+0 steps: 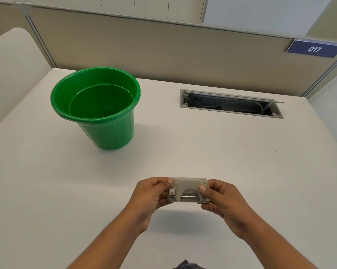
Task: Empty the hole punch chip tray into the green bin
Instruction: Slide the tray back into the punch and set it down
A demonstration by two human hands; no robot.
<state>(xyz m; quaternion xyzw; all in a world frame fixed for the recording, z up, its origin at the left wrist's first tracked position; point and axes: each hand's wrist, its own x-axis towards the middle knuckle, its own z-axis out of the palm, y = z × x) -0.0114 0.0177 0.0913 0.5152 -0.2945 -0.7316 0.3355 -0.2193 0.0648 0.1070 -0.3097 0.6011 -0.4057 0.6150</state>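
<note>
A small grey hole punch (189,189) is held above the white desk near its front edge, its shadow lying on the desk below it. My left hand (152,197) grips its left end and my right hand (220,200) grips its right end, thumbs on top. The punch's underside and chip tray are hidden from me. The green bin (94,88) stands upright on the desk to the far left of the punch, well apart from both hands, and its inside looks bare.
An open cable slot (231,103) with wires is set into the white desk (202,148) at the back right. A beige partition (163,49) with a blue "017" sign (315,49) closes off the rear. White dividers flank both sides.
</note>
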